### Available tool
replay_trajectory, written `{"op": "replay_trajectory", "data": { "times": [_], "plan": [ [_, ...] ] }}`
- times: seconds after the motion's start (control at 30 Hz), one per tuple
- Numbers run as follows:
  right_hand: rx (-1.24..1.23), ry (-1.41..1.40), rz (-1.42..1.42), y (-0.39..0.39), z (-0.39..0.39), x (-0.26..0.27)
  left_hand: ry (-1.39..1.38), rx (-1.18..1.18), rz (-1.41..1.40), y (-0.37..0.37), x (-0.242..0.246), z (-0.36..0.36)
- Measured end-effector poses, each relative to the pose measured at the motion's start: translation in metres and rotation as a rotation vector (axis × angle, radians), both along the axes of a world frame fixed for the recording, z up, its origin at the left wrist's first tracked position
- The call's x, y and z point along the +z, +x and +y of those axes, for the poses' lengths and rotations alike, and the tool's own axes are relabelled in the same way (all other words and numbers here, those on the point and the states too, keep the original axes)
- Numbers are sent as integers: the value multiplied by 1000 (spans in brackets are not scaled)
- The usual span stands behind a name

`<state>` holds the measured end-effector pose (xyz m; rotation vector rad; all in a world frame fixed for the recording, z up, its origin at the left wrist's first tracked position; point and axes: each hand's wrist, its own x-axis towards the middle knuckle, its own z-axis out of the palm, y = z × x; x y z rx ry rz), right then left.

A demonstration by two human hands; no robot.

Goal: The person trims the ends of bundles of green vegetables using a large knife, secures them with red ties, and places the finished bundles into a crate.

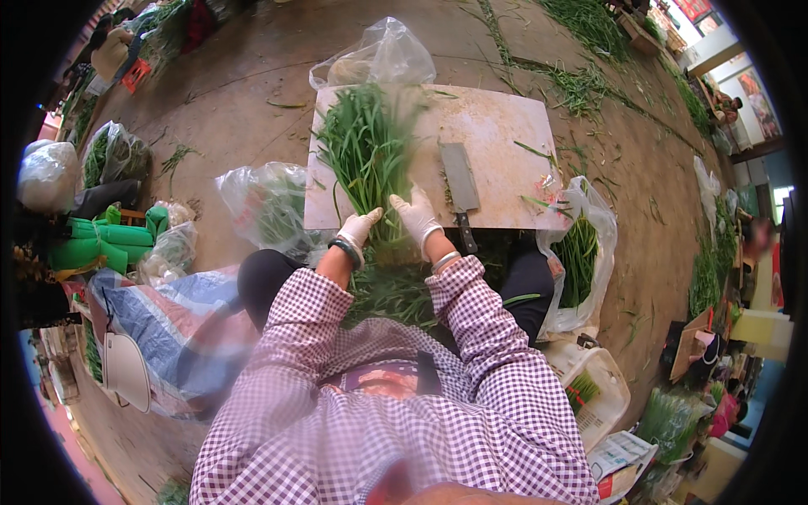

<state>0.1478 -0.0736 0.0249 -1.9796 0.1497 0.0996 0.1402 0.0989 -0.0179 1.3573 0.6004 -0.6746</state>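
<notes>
A bunch of long green leaf stalks, likely garlic chives [366,142], lies on a pale cutting board [505,126], leaves pointing away from me. My left hand [361,230], in a white glove, grips its stem end from the left, fingers partly hidden by the stalks. On the right side of the stems is my gloved right hand [418,216], thumb and forefinger apart. A cleaver [461,177] rests on the board to the right, its black handle over the near edge. More loose greens [385,293] lie below the board, between my knees.
An open plastic bag of greens [577,252] stands by my right knee, a white plastic crate [609,391] nearer me. On the left are another bag of greens [271,205] and a striped woven sheet [189,334]. A clear plastic bag [398,53] sits behind the board.
</notes>
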Motion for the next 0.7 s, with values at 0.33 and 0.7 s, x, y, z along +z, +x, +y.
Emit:
{"op": "replay_trajectory", "data": {
  "times": [0.33, 0.7],
  "plan": [
    [121, -260, 161, 2, -21, 18, 476, 170, -346, -4, -32, -14],
    [61, -386, -31, -15, -46, -1, 741, -91, -386, 38, -23, -16]
  ]
}}
